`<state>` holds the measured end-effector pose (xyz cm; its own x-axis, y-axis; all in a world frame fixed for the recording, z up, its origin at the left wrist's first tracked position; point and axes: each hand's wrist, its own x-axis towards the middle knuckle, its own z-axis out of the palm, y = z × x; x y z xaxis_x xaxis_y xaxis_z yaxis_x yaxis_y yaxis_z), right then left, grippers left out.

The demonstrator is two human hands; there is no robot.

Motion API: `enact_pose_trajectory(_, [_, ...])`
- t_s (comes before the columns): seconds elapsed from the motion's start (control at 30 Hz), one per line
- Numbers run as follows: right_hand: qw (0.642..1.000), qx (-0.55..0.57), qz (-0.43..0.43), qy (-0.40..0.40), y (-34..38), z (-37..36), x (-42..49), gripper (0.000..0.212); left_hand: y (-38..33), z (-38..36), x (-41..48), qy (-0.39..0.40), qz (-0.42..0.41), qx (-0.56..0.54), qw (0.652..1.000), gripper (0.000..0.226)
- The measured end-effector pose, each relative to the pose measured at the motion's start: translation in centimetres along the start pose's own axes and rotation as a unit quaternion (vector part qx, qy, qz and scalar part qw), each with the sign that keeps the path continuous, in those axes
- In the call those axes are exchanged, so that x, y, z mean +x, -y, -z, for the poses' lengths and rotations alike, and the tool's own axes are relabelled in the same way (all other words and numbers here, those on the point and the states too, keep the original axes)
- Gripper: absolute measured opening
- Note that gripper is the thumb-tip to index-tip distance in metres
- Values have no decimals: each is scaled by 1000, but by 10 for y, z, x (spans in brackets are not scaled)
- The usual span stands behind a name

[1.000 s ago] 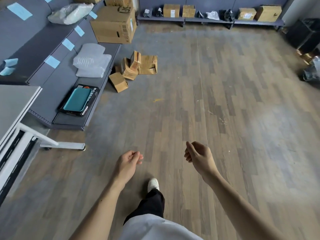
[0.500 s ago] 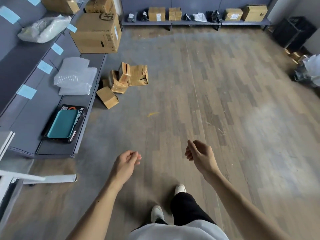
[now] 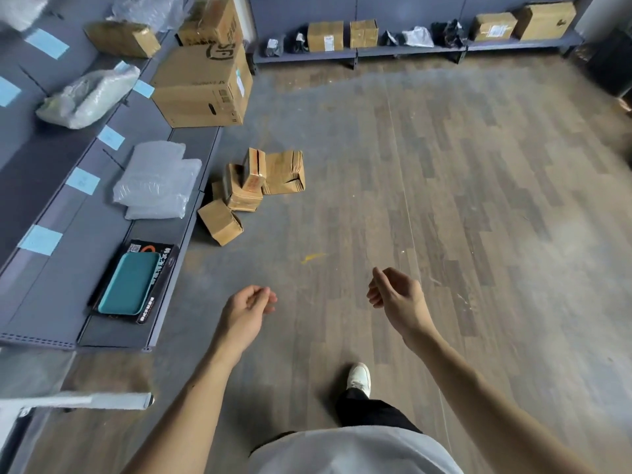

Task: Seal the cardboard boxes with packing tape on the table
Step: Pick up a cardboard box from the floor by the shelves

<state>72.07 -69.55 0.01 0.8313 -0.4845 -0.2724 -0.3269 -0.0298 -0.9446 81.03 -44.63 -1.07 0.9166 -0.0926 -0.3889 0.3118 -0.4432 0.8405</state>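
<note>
Stood on a wood-patterned floor, one white shoe forward; held the left hand out ahead, fingers loosely curled toward the palm and gripping nothing; held the right hand out beside it, well apart from it, fingers likewise slackly bent, palm turned inward, nothing in it; faced a heap of small cardboard boxes lying tumbled on the floor ahead of the left hand, just beside the front edge of a low grey shelf; saw one small box tilted at the near end of the heap and the others piled askew behind it; noted on the shelf a large cardboard box beyond the heap, a stack of clear plastic packing beside the heap, and a teal tray in a black carton nearest the left hand; saw pale blue labels along the upper tier, with a white plastic bag lying there; made out brown parcels and dark and white bags on a far shelf along the wall; glimpsed a white metal leg at the lower left, blurred.
</note>
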Motion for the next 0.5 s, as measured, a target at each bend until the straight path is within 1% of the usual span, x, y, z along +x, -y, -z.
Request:
enact_pose_trajectory(0.13, [1000, -21, -6, 5, 17, 6, 50, 37, -40, -19, 39, -19, -17, -21, 999, 23])
enact_pose_trajectory(0.23, [999, -47, -12, 20, 27, 4, 84, 37, -60, -26, 66, -14, -19, -21, 1000, 21])
enact_pose_trajectory(0.3, [998, -55, -14, 34, 33, 0, 106, 37, -70, -31, 84, -17, -17, -39, 999, 20])
enact_pose_trajectory(0.4, [997, -52, -15, 50, 41, -9, 135, 36, -84, -35, 108, -24, -13, -63, 998, 19])
enact_pose_trajectory(0.5, [997, -43, -19, 68, 47, -22, 167, 36, -92, -33, 139, -25, -6, -48, 999, 19])
